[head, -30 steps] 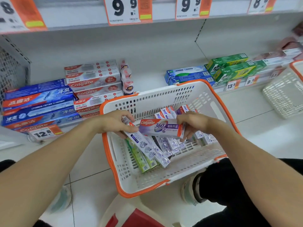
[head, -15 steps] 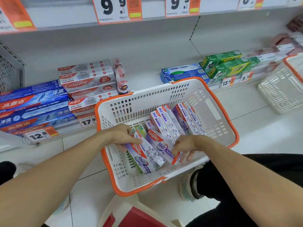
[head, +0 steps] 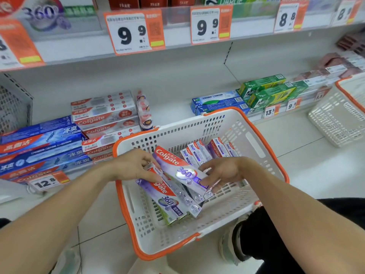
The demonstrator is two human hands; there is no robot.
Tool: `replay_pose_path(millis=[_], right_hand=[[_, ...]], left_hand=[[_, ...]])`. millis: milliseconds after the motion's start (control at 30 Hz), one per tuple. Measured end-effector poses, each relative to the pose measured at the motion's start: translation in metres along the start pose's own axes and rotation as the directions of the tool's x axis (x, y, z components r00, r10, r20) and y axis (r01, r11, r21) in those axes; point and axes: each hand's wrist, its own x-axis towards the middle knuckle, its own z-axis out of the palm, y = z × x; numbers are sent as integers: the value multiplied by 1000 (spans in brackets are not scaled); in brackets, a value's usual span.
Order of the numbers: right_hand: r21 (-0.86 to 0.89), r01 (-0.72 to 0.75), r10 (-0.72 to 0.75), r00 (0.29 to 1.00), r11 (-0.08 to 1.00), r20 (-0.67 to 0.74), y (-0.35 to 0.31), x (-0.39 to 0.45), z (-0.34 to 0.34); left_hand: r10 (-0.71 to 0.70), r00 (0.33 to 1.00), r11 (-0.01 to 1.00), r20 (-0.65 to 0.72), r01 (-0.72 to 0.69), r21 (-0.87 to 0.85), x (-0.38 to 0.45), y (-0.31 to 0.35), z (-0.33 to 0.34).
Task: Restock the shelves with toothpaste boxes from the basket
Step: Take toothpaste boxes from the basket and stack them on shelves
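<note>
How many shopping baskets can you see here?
2. One white basket with an orange rim sits on the floor in front of the person, holding toothpaste boxes. A second basket stands at the right edge, partly cut off.

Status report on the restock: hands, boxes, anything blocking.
Left hand and right hand grip a Colgate 360 box above the basket. More boxes inside, none shelved yet. Nothing blocking.

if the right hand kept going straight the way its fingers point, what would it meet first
The right hand points left across the basket. It already touches the top Colgate 360 box; further on, probably the left hand at the box's other end, though depth is unclear.
</note>
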Motion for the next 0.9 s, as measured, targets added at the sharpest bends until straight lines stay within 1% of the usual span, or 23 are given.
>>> replay_pose_path(millis=[100,167,200,233,300,367,400,467,533,600,667,767,833,867,900], right_hand=[[7,137,-137,985,991,101,-33,-6,-1],[7,248,-246,957,969,156,-55,-4,3],[13,298,-296,940,954,168,-67,-4,7],[14,343,-340,923,939,179,-79,-5,11],[17,427,-423,887,904,184,-103,-8,22],[29,508,-506,851,861,136,-127,-15,40],[37,540,-540,835,841,108,-137,-18,52],[21,621,-620,781,784,78,-153,-22,80],[-4,691,-690,722,723,59,-167,-25,108],[-33,729,-730,683,684,-31,-181,-31,131],[-78,755,-758,640,651,-127,-196,-40,145],[-137,799,-807,558,585,-191,-219,-58,159],[-205,836,-857,468,508,-215,-240,-70,169],[-264,850,-886,407,456,-221,-253,-77,174],[-324,859,-914,338,397,-224,-268,-83,179]], left_hand=[[60,994,988,-90,-72,-137,-33,12,-42],[73,972,970,-222,-121,-213,-53,19,-66],[77,955,964,-286,-144,-221,-64,23,-78],[97,940,963,-328,-172,-207,-74,27,-90],[163,924,966,-346,-221,-135,-97,35,-111],[246,907,961,-342,-275,-38,-125,35,-127],[276,890,954,-363,-300,-12,-139,33,-133],[295,843,943,-449,-332,-3,-164,23,-144],[278,800,932,-532,-359,-53,-184,7,-151],[271,762,907,-588,-406,-108,-198,-9,-152],[271,708,885,-653,-449,-120,-208,-19,-155],[262,617,849,-742,-513,-127,-221,-26,-164],[258,543,795,-799,-590,-144,-230,-26,-171],[231,494,765,-839,-625,-157,-234,-24,-175],[198,426,731,-883,-664,-156,-237,-24,-179]])
